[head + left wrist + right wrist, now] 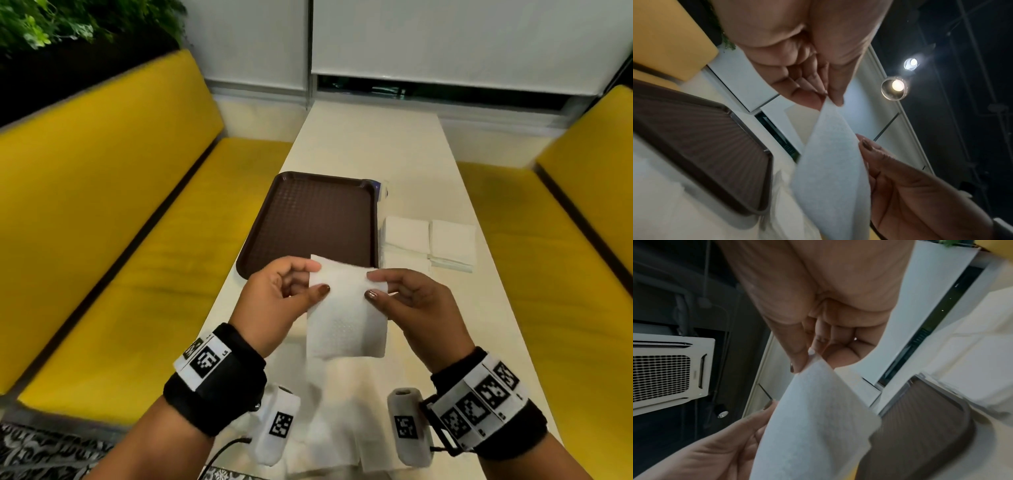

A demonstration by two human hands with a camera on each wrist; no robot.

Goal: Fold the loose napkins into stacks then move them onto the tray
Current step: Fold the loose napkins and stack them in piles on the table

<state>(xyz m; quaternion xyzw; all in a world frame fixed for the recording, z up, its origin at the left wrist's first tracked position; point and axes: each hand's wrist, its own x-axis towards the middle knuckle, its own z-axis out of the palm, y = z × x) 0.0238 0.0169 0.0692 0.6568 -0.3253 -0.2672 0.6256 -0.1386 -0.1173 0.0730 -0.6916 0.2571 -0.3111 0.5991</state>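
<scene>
Napkin (346, 308) up in the air in front of me, over the near end of the table (370, 144), just short of the tray (308, 219). My left hand (277, 301) pinches its left edge between thumb and forefinger; my right hand (411, 301) pinches the right edge the same way — both grips sit high, and the lower part hangs free. The sheet looks already doubled once, though I can't be sure from here. Two folded stacks (430, 245) lie to the right of the tray, which holds nothing yet. More loose napkins (329, 411) lie on the table beneath my wrists. To do this fold well, I judge: keep the top edge taut between the pinches, bring corners together square, check that the edges line up before creasing, then lay it flat and press the crease along its whole length. Thin paper — pull too hard and it tears; too slack and the fold skews.
</scene>
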